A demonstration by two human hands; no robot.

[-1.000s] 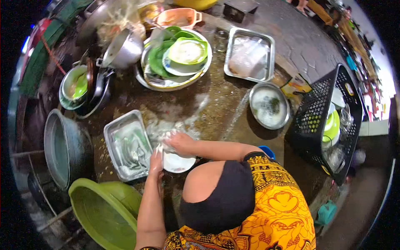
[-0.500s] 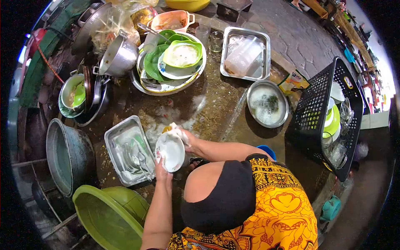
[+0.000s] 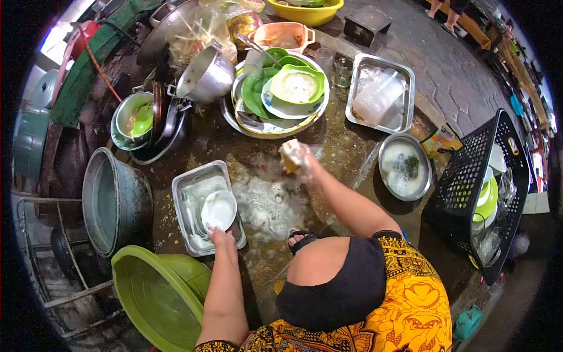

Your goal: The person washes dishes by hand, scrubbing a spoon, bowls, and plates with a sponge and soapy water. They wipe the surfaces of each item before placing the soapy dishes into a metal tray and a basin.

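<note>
My left hand (image 3: 219, 234) grips the near rim of a small white bowl (image 3: 220, 209), which is over a rectangular metal tray (image 3: 181, 220). Soapy utensils and other wet dishes lie in that tray, partly hidden by the bowl. Farther forward, my right hand (image 3: 304, 163) is closed around a foamy, yellowish sponge (image 3: 288, 164). Suds cover this hand, and it is held in front of a large basin (image 3: 258, 134) piled with dirty plates, green leaf-shaped dishes (image 3: 256, 88) and a green bowl (image 3: 299, 84).
At left are a grey water basin (image 3: 126, 199) and a green tub (image 3: 132, 293). A round soapy pan (image 3: 404, 190) and a black crate (image 3: 451, 202) of dishes stand right. Aluminium pots (image 3: 205, 79) sit at the back left. Foam (image 3: 270, 205) covers the wet floor ahead.
The white bowl has moved left and down over the metal tray with my left hand. My right hand has left the bowl and reached forward with the sponge. The camera view has shifted.
</note>
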